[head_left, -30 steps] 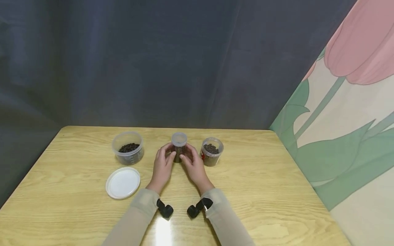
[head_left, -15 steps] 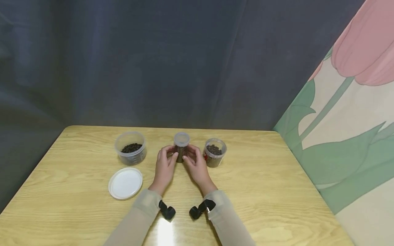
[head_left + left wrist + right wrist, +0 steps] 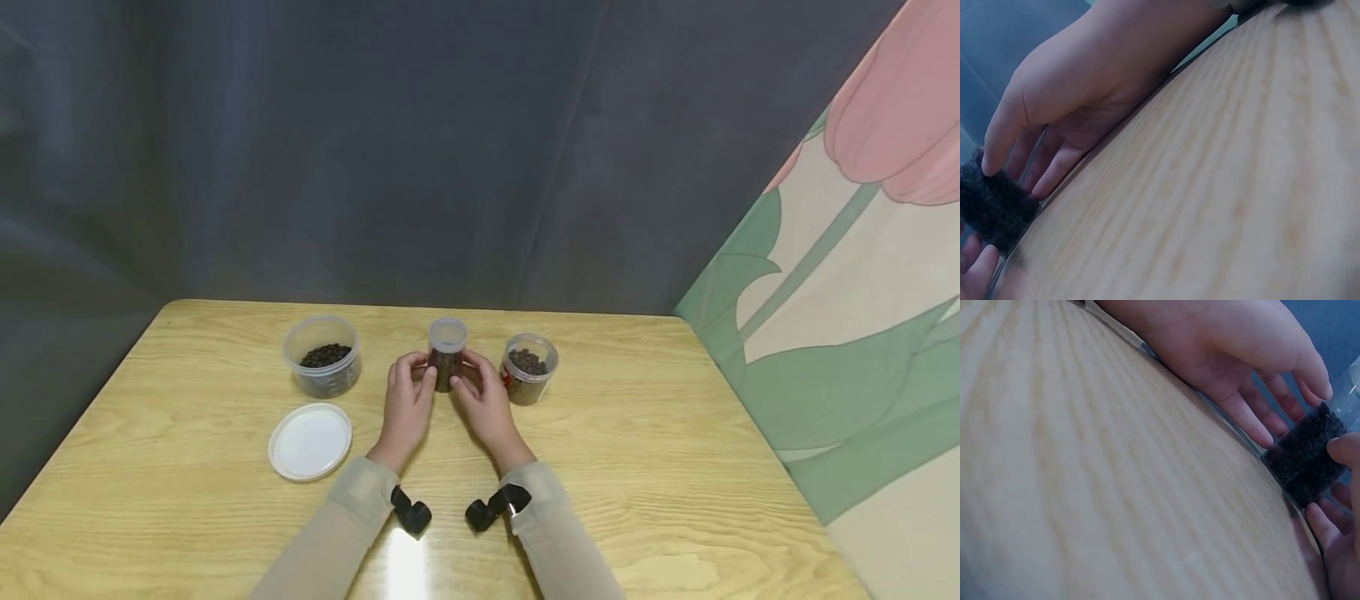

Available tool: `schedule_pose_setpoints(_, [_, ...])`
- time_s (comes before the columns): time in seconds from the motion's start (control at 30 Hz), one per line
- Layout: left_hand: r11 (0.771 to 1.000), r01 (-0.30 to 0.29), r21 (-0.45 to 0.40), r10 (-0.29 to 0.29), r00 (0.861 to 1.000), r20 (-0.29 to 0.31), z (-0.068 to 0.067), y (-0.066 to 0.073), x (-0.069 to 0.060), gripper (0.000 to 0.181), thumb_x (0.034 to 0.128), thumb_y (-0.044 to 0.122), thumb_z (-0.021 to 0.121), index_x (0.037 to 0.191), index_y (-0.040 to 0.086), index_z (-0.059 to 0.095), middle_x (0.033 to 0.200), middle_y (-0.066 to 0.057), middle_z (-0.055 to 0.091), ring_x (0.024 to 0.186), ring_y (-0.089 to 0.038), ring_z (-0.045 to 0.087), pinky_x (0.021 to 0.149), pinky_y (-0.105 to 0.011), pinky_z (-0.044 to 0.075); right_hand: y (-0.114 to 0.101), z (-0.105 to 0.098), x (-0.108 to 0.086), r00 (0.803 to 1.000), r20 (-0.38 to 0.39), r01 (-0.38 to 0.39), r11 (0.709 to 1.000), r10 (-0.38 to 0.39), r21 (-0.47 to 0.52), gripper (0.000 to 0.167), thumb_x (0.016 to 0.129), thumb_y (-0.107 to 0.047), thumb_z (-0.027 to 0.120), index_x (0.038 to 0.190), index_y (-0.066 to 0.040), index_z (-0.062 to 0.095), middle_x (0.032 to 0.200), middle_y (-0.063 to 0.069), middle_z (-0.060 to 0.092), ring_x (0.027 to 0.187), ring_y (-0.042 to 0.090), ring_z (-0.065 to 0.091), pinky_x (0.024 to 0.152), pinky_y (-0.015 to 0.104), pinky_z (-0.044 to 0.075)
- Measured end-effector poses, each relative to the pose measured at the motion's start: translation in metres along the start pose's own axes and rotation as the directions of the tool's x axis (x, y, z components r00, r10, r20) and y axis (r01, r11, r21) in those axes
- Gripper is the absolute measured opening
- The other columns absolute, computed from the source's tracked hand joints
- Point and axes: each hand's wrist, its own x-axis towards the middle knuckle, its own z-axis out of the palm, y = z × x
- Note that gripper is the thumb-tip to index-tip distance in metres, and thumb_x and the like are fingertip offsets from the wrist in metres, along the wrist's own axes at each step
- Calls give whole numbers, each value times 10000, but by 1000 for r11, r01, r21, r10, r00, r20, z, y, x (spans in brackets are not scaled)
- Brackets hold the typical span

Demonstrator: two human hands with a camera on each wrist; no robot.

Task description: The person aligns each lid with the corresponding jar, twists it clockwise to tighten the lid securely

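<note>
A small clear jar (image 3: pixel 446 367), its lower part filled with dark beans, stands upright on the table. My left hand (image 3: pixel 408 408) holds its left side, the thumb towards me and the fingers reaching round behind. On the opposite side my right hand (image 3: pixel 489 412) grips it the same way. In the left wrist view the beans in the jar (image 3: pixel 996 203) sit between the fingertips of both hands. The right wrist view shows the jar's clear upper wall above the dark beans (image 3: pixel 1310 453). Whether a lid covers its translucent top I cannot tell.
Left of the hands stands a wide clear tub (image 3: pixel 322 379) partly filled with dark beans. A white round lid (image 3: pixel 310 442) lies in front of it. Close to my right hand is another clear jar (image 3: pixel 527 387) of brown beans. Behind the wooden table (image 3: pixel 675 467) hangs a dark curtain.
Everything has shifted slightly to the right in the head view, as if the camera turned. Both hands keep their hold on the jar, which stays in place between the two containers.
</note>
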Motion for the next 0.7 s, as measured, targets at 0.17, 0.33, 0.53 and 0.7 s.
schedule_pose_setpoints(0.17, [998, 38, -43, -38, 999, 11, 3, 8, -4, 310, 1061, 69, 509, 1336, -53, 435, 1344, -265, 390, 1246, -381, 504, 1053, -417, 532, -6, -1, -2, 1000, -9, 11, 1000, -11, -13, 459, 1018, 5, 577, 1447, 67, 428, 1473, 272, 428, 1320, 417, 515, 1121, 431, 469])
schedule_pose_setpoints(0.33, [998, 44, -46, -43, 999, 30, 2, 17, -6, 351, 1013, 7, 546, 1343, -35, 433, 1360, -257, 365, 1284, -392, 447, 1078, -409, 512, -24, -1, -7, 998, -55, -29, 998, 26, -54, 437, 999, 47, 557, 1411, 115, 430, 1380, 329, 441, 1281, 474, 512, 1096, 508, 483])
schedule_pose_setpoints(0.53, [1000, 8, -14, -6, 992, 128, -13, 35, -10, 371, 1014, 15, 548, 1372, -8, 454, 1384, -241, 355, 1327, -394, 422, 1090, -425, 500, -11, 5, -11, 995, -75, -66, 994, 60, -91, 475, 950, 91, 558, 1404, 108, 420, 1330, 312, 438, 1265, 465, 516, 1115, 497, 467])
schedule_pose_setpoints(0.7, [994, -106, -3, 104, 970, 222, -43, 51, -13, 361, 1025, 14, 539, 1379, -12, 473, 1426, -205, 346, 1324, -376, 422, 1087, -453, 501, -10, 8, -16, 992, -118, -62, 993, 50, -101, 377, 906, 70, 579, 1269, 77, 477, 1174, 240, 531, 1077, 359, 599, 993, 402, 562])
